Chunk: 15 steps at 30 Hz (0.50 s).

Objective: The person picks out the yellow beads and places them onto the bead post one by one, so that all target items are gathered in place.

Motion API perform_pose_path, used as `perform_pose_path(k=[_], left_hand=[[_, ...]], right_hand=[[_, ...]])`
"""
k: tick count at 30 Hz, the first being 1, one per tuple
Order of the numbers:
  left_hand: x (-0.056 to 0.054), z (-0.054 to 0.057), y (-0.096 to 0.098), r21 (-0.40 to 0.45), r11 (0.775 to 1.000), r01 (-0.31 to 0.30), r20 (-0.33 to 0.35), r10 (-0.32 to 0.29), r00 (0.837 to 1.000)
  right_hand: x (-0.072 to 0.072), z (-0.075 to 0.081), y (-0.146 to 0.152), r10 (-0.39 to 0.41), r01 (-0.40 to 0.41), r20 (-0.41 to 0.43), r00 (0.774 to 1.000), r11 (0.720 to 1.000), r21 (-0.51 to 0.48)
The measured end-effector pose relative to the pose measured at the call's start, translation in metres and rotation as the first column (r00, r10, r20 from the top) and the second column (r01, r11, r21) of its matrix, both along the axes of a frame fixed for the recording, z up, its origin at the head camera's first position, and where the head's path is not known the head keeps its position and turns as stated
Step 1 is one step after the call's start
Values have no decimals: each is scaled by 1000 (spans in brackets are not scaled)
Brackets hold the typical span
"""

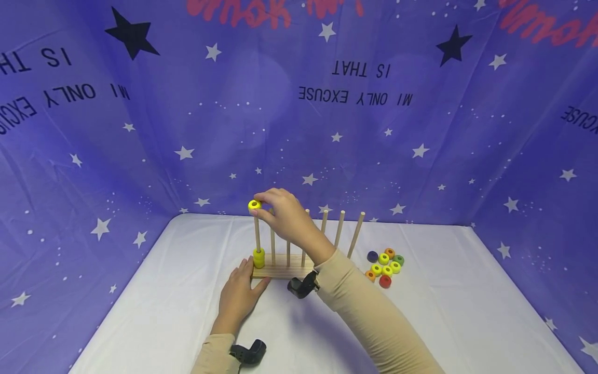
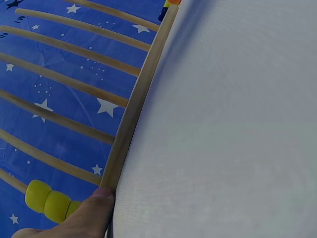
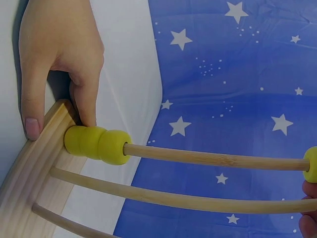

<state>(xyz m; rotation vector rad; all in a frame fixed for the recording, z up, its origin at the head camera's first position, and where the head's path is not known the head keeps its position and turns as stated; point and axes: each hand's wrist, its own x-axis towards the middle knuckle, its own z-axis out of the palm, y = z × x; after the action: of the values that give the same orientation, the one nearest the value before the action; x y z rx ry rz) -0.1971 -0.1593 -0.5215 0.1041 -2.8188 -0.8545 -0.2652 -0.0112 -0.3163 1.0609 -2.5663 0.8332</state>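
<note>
Yellow bead (image 1: 254, 206) between my right hand's (image 1: 286, 214) pinching fingertips, its hole likely kept clear, at the end peg's (image 1: 257, 236) tip; below those fingers, my left hand (image 1: 238, 292) grips the wooden base (image 1: 280, 272), presumably steadying it.

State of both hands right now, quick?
Left hand: holding the wooden base by its end.
Right hand: pinching a yellow bead at the top of the leftmost peg.

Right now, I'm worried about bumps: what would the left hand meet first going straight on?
Probably the wooden base, which the left hand holds at one end; exact depth is unclear.
</note>
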Motion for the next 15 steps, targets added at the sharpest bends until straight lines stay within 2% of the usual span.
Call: perform_pose_path(k=[5,15], left_hand=[[0,0,0,-4,1000,0,0,0,1000],[0,0,0,-15,1000,-2,3,2,1000]], right_hand=[[0,0,1,-4,4,11,1000,1000,11],[-1,2,7,-6,6,-1,1000,999,-35]])
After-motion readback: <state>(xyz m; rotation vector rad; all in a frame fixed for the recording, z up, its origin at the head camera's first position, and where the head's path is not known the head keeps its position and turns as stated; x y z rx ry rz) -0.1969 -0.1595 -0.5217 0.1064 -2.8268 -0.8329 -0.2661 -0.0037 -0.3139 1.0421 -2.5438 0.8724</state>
